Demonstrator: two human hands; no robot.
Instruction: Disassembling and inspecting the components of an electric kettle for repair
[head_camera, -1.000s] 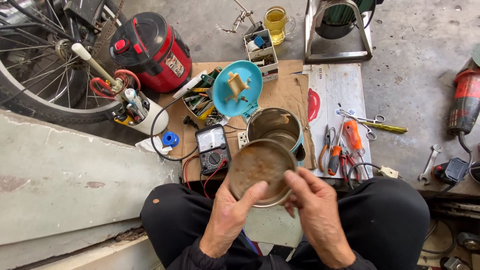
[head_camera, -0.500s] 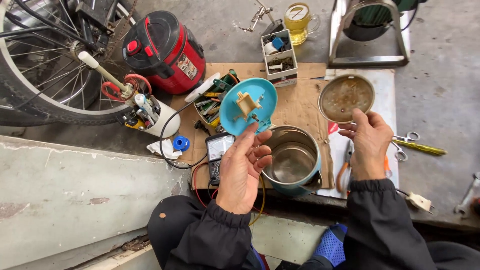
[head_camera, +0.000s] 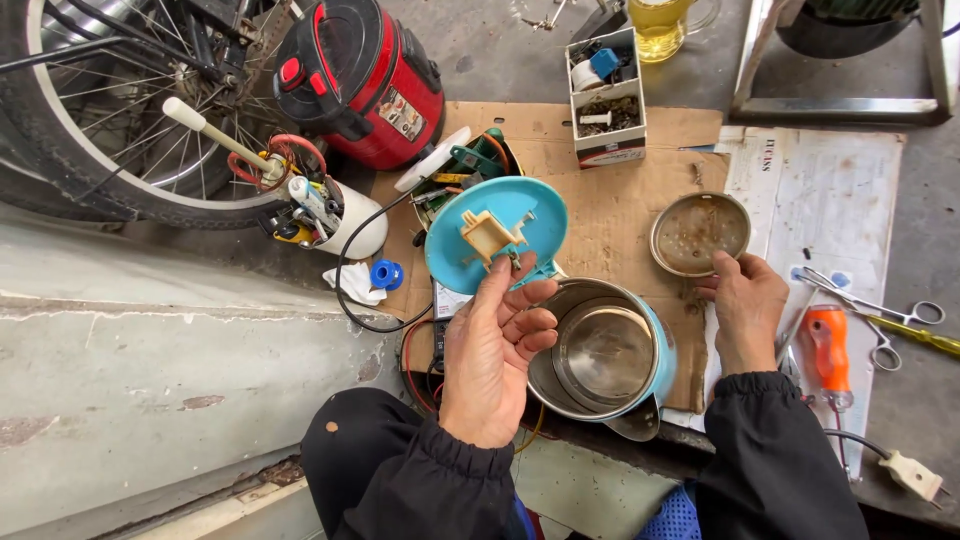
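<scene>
Lifted left hand (head_camera: 492, 350) at empty kettle (head_camera: 603, 355)

Soft, even daylight, faint shadows, sharp focus, slight wide-angle edge distortion.

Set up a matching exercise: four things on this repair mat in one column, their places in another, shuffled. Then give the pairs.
Things:
1. round metal plate
2. blue base disc
3. orange-handled screwdriver
4. red cooker

Places:
A. beside the bicycle wheel
B. at the left hand fingers
C. touched by the right hand
D. next to the scissors

Pairs: 1-C, 2-B, 3-D, 4-A
</scene>
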